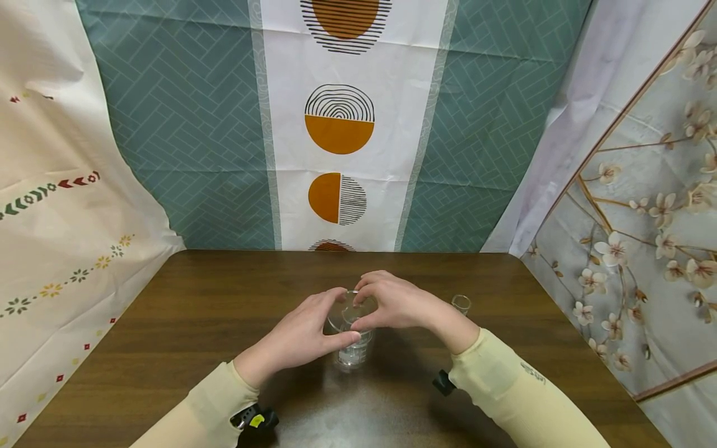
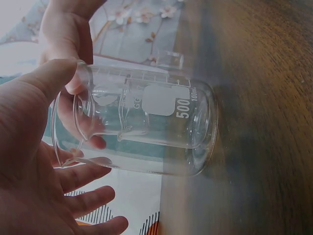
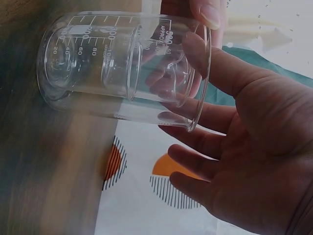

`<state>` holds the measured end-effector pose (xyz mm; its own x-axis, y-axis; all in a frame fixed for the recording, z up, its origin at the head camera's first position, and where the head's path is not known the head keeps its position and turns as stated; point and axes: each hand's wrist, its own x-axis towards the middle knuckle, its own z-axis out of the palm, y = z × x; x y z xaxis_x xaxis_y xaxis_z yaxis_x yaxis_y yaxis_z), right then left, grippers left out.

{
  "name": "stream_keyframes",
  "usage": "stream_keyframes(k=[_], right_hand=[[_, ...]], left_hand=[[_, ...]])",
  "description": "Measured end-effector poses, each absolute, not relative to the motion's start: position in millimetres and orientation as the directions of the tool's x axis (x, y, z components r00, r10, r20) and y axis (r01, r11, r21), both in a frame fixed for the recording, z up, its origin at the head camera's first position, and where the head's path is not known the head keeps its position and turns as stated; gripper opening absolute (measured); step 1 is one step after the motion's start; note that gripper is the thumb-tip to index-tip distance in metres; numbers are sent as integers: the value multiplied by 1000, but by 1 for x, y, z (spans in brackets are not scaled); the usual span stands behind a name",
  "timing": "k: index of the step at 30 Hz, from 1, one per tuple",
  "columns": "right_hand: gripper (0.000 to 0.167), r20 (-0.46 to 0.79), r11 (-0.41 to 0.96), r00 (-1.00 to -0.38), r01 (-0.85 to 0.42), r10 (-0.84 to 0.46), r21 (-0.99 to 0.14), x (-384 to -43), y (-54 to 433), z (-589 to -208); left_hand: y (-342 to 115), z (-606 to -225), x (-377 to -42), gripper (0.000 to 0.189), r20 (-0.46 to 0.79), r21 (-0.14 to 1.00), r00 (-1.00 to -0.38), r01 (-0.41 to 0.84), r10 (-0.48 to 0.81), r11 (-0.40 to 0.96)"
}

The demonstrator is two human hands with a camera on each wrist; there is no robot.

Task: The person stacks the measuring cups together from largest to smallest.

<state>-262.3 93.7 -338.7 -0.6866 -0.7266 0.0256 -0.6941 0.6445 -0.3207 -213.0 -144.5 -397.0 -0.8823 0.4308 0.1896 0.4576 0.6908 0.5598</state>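
A clear glass beaker (image 2: 156, 164) marked 500 stands upright between both hands, with smaller beakers (image 2: 126, 110) nested inside it. My left hand (image 1: 302, 330) holds the beaker's rim from the left, thumb on the near side and index finger across the mouth; its other fingers spread loosely in the left wrist view. From the right, my right hand (image 1: 389, 302) reaches over the mouth with thumb and index finger curved at the rims. I cannot tell whether those fingertips grip the outer rim or an inner one. White graduations (image 3: 93, 39) show through the glass.
Behind my right wrist stands another small glass vessel (image 1: 462, 303), partly hidden by the arm. The brown wooden table (image 1: 224, 280) is backed by a patterned green and white cloth (image 1: 476, 155). Light cloths hang at both sides.
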Motion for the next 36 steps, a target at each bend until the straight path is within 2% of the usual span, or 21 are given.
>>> stream_keyframes(k=[12, 36], right_hand=[[40, -44, 679, -698, -679, -715, -278, -262, 87, -336], [33, -67, 715, -722, -662, -689, -223, -262, 76, -336]], left_hand=[[-144, -397, -213, 88, 182, 569, -886, 449, 427, 689], [-145, -399, -215, 89, 182, 566, -886, 449, 427, 692]])
